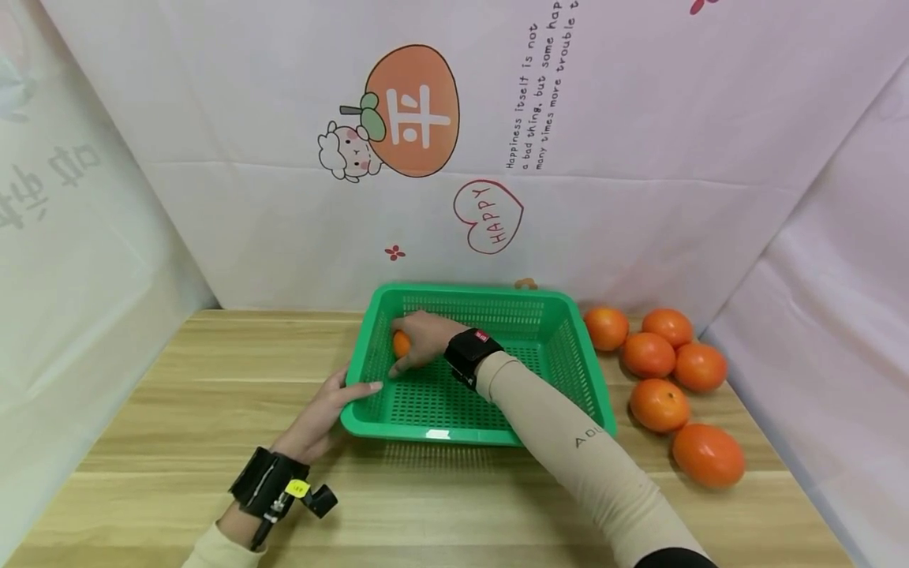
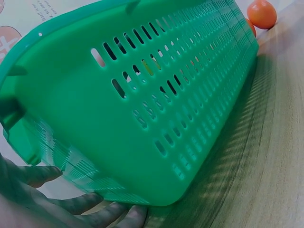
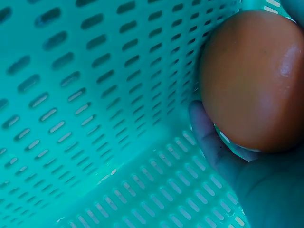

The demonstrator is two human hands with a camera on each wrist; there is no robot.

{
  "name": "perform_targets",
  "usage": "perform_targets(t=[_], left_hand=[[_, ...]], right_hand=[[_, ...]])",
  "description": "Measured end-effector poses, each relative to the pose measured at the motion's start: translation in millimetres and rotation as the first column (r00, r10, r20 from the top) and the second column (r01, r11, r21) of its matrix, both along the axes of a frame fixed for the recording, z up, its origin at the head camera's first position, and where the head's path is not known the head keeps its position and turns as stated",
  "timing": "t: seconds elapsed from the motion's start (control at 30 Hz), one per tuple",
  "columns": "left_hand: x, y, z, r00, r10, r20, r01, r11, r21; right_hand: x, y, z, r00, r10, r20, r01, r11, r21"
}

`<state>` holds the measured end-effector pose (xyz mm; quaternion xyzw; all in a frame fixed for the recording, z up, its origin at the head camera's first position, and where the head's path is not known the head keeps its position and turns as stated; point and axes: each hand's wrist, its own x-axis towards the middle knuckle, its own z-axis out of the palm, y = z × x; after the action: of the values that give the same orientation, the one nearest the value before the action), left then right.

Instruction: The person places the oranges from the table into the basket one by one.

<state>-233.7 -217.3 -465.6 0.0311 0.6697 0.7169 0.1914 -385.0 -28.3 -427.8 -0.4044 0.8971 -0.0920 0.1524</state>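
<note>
A green slotted plastic basket (image 1: 578, 367) sits on the wooden table. My right hand (image 1: 419, 341) reaches into its far left corner and grips an orange (image 1: 401, 344); in the right wrist view the orange (image 3: 251, 78) rests against the basket wall (image 3: 95, 95) with my fingers (image 3: 213, 142) curled under it. My left hand (image 1: 334, 398) holds the basket's near left corner, thumb on the rim; the left wrist view shows its fingers (image 2: 80, 204) under the basket's outer wall (image 2: 142, 109).
Several loose oranges (image 1: 660, 404) lie on the table to the right of the basket, one (image 2: 261, 13) showing in the left wrist view. A printed cloth backdrop (image 1: 454, 158) closes the back and sides. Bare wood (image 1: 177, 410) lies left of the basket.
</note>
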Motion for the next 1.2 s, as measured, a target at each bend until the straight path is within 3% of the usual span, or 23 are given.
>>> perform_targets(t=[0.57, 1.2], left_hand=[[2.3, 0, 0.6, 1.000, -0.007, 0.012, 0.007, 1.000, -0.002], [0.2, 1, 0.2, 1.000, 0.022, 0.019, -0.022, 1.000, 0.002]], right_hand=[[-1.7, 0, -0.9, 0.999, -0.023, -0.033, 0.022, 1.000, -0.011], [-1.3, 11, 34.6, 0.999, -0.041, -0.029, 0.040, 0.999, -0.017]])
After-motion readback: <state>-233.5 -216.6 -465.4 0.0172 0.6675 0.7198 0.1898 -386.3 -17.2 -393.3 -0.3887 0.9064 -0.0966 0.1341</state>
